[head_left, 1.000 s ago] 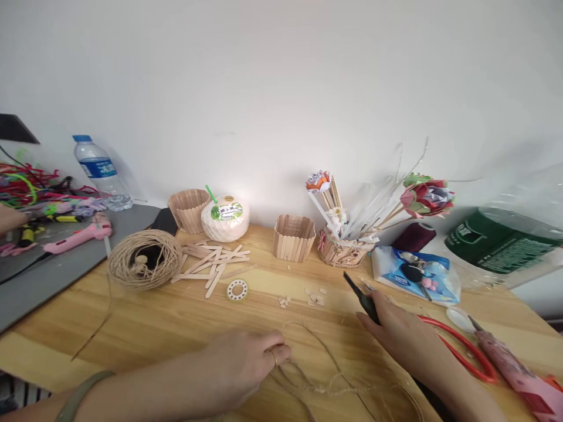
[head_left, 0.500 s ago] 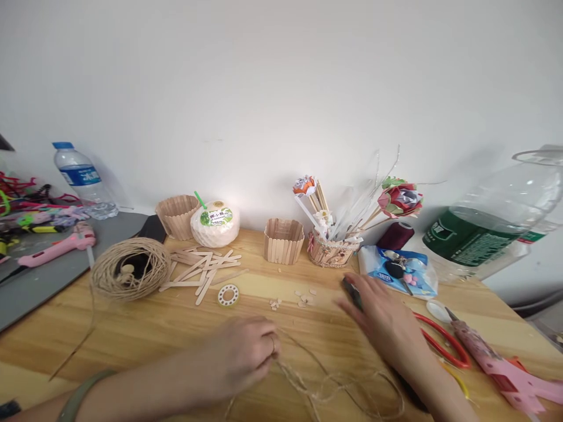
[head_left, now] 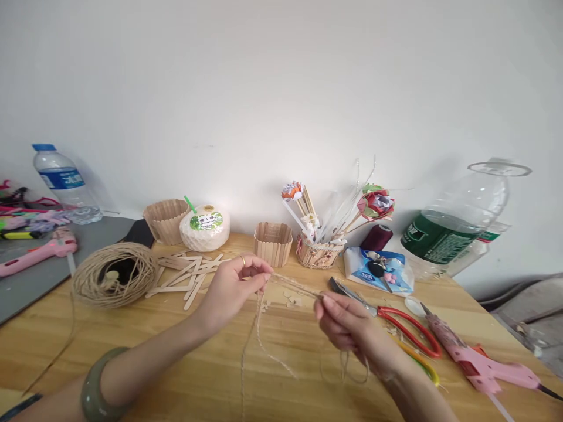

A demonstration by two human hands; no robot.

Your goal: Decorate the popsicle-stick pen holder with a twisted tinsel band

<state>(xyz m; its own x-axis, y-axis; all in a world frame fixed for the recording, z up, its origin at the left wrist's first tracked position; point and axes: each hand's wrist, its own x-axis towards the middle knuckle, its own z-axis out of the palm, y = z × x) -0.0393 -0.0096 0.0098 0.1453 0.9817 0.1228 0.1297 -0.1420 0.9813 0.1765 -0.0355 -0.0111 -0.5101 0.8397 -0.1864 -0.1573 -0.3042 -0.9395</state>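
Observation:
Strands of thin jute twine stretch between my two hands above the middle of the table. My left hand, with a ring on one finger, pinches the twine, and loose ends hang from it toward the table. In my right hand the other part of the twine is gripped between thumb and fingers, with a loop dangling below. Just beyond the right hand lie red-handled pliers. Under the twine, small wood scraps lie on the tabletop.
A big ball of twine and craft sticks lie at left. Along the wall stand two stick baskets, a wrapped coconut and a flower holder. At right are a large bottle and pink glue gun.
Both hands have lifted; my right hand has left the pliers and taken hold of the twine. The strands, slack on the table before, are now stretched between my hands. The view has shifted slightly.

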